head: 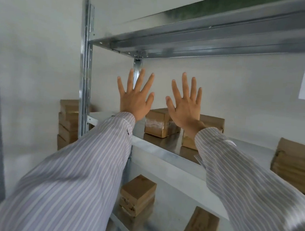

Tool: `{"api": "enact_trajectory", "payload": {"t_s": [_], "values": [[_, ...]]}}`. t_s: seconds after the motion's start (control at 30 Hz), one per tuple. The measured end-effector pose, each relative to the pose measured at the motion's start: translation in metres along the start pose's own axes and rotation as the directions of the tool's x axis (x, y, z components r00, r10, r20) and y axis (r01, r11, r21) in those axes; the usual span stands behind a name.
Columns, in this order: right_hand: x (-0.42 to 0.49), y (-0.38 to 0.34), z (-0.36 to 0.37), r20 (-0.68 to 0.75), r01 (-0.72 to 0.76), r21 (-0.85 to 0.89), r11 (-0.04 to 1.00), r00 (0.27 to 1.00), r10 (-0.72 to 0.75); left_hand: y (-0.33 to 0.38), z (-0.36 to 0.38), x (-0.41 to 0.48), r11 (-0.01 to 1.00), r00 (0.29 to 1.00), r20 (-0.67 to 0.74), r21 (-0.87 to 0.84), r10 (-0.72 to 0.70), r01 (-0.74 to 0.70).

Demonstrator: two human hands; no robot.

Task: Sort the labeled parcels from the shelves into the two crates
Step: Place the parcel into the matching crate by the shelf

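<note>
Brown cardboard parcels (161, 122) sit on the middle metal shelf (156, 148), more below. The left hand (135, 97) and right hand (185, 104) are raised above them, fingers spread, holding nothing.

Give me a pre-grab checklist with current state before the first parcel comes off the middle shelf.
1. Hands free: ok. The left hand and right hand are spread open and hold nothing.
2. Target in reach: ok. The taped parcel sits on the middle shelf, just below and between the hands, with nothing in front of it.
3. Label readable: cannot tell. No label shows on its visible faces.
4. Neighbour clearance: ok, probably. The second parcel stands to its right with a narrow gap showing, partly hidden by the right wrist.
5. Drop-off located: cannot tell. The crates are not in view.
</note>
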State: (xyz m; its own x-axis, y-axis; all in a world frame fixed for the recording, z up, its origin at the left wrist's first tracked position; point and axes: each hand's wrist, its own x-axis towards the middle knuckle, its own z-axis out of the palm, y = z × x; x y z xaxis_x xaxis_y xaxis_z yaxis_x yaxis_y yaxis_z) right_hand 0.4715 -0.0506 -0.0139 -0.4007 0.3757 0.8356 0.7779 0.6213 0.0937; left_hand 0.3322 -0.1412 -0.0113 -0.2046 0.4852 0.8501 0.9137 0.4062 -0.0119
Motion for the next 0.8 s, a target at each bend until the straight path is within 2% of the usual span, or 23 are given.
{"api": "enact_trajectory", "payload": {"t_s": [0.4,0.47,0.5,0.53,0.6,0.67,0.73,0.8], "values": [[0.023,-0.001,0.043,0.062,-0.011,-0.06,0.998,0.998,0.015,-0.025,0.091,0.038,0.961,0.976,0.044,-0.191,0.213,-0.201],[0.029,-0.005,0.05,0.138,-0.093,-0.014,0.996,0.986,0.094,-0.028,0.106,0.046,0.934,0.974,0.114,-0.324,0.197,-0.151],[0.032,-0.008,0.053,0.2,-0.184,0.051,0.982,0.965,0.171,-0.029,0.111,0.051,0.901,0.966,0.197,-0.429,0.167,-0.068],[0.036,-0.01,0.055,0.277,-0.31,0.142,0.94,0.924,0.263,-0.029,0.115,0.057,0.839,0.938,0.316,-0.542,0.139,0.058],[0.045,-0.015,0.057,0.433,-0.581,0.324,0.747,0.793,0.428,-0.028,0.121,0.069,0.644,0.816,0.556,-0.685,0.161,0.34],[0.049,-0.02,0.055,0.522,-0.756,0.351,0.552,0.648,0.555,-0.028,0.123,0.077,0.49,0.666,0.716,-0.667,0.21,0.562],[0.045,-0.022,0.055,0.574,-0.855,0.308,0.418,0.517,0.635,-0.028,0.125,0.081,0.408,0.558,0.787,-0.615,0.262,0.675],[0.04,-0.021,0.057,0.674,-0.919,0.273,0.284,0.393,0.626,-0.027,0.129,0.082,0.413,0.467,0.821,-0.57,0.329,0.711]]}}
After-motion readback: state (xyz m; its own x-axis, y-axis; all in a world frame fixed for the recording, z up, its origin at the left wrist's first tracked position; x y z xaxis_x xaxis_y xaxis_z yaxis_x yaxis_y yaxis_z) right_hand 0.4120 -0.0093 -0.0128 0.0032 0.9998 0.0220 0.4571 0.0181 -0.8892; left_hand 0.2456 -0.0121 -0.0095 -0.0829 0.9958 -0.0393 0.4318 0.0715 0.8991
